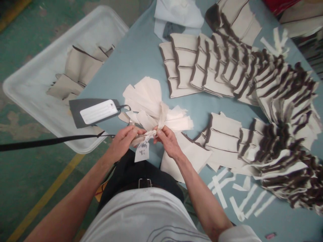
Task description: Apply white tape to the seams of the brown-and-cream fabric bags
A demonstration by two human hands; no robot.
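Observation:
A bundle of cream fabric pieces [145, 92] lies fanned out at the table's near edge, gathered by a cream cloth strip [163, 114] around its middle. My left hand [123, 141] is closed on the left end of the strip, with its fingertips pinched together. On the other side of the knot, my right hand [166, 139] pinches the strip between thumb and fingers. A paper tag [142, 152] with dark handwriting hangs below the knot between both hands. My fingers partly hide the knot.
A white phone-shaped device [99, 111] with a cable lies on a dark sheet left of the bundle. A white plastic bin [32, 74] holds fabric pieces. Rows of dark-edged cream panels [214, 67] cover the right of the blue table [106, 79], near loose white strips [219, 191].

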